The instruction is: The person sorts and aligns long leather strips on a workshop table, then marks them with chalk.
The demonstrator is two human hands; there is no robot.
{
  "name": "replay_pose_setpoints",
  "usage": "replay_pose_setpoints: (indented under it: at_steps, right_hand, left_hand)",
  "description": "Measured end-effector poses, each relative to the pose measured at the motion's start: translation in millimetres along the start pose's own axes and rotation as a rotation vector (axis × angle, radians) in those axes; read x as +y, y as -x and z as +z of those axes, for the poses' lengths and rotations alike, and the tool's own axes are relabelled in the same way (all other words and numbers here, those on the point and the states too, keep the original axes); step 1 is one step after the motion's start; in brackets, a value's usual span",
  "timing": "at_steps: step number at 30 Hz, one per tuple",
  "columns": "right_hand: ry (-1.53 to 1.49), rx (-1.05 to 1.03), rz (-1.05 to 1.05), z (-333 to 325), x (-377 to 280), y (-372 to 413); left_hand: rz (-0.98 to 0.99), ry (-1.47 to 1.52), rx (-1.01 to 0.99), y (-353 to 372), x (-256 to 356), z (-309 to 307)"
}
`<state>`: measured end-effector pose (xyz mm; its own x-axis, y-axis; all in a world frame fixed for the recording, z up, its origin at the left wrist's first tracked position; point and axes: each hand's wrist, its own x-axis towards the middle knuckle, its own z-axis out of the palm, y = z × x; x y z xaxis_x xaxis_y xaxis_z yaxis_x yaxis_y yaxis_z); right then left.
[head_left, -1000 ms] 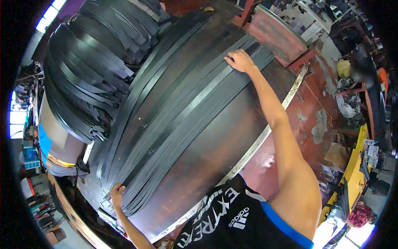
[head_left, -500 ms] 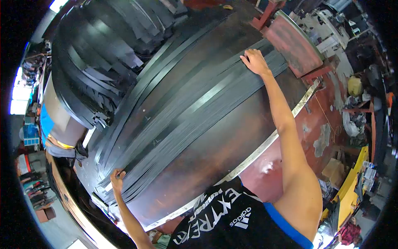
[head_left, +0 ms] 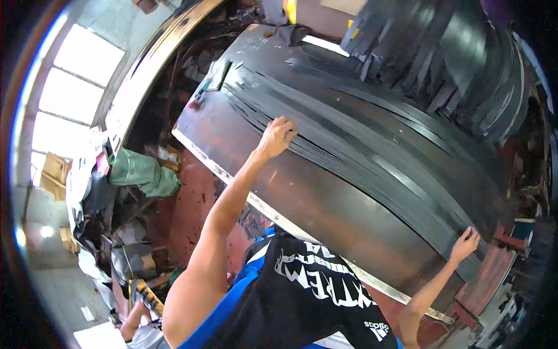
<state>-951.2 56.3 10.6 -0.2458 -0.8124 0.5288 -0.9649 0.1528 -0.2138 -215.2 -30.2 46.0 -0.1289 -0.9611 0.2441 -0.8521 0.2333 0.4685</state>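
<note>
Closest to my head camera, I read "adidas" and "EXTREM" in white on the black, blue-trimmed shirt. Past its pale edge, the smooth, brown-smudged table bore thin, flat black strips, bunched lengthwise, their long axis running upper left to lower right in my view. I saw the left hand at their near side, fingers curled together, and the right hand near their lower-right end, fingers bent; I couldn't tell whether either gripped. Beyond rose a glossy, dark, layered heap.
</note>
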Motion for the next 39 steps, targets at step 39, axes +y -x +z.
replay_pose_setpoints:
  at_steps: [39]
  right_hand:
    - [-0.562,-0.611,-0.252,185,-738,-50]
  left_hand:
    - [0.946,0.253,0.948,31,-139,-478]
